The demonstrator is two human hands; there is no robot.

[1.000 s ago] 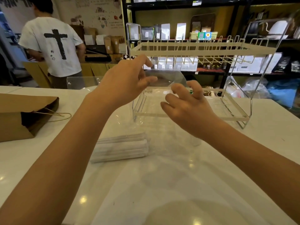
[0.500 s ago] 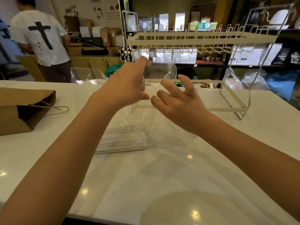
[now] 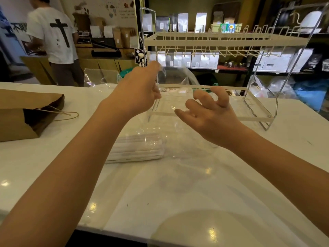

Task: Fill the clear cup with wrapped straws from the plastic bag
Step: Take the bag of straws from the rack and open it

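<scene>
A: What are the hands doing?

B: Left hand (image 3: 138, 90) is pinching the top edge of the clear plastic bag (image 3: 178, 139), fingers closed on the film and lifting it at the near-left corner of the white wire rack (image 3: 226, 41). Looks like it's holding the mouth up so the other hand can get in.

A: And the right?

B: Right hand (image 3: 211, 116) is hovering just right of it, fingers spread and curled, gripping nothing. Probably going for the other side of the bag's opening.

A: Where are the straws?

B: Wrapped straws (image 3: 135, 148) are lying flat as a bundle inside the bag on the white counter (image 3: 178, 193), nearer and below both hands. Neither hand is touching them. Bag film is running from the bundle up to the left pinch.

A: The cup?

B: Can't be sure. Something clear and rounded is showing just past the left fingertips, but against the film I can't tell whether it's the cup or only bag.

A: Anything in the way?

B: Brown paper bag (image 3: 26, 114) is lying on its side at far left, well apart. A person in a white T-shirt (image 3: 53, 36) is standing beyond the counter.
</scene>
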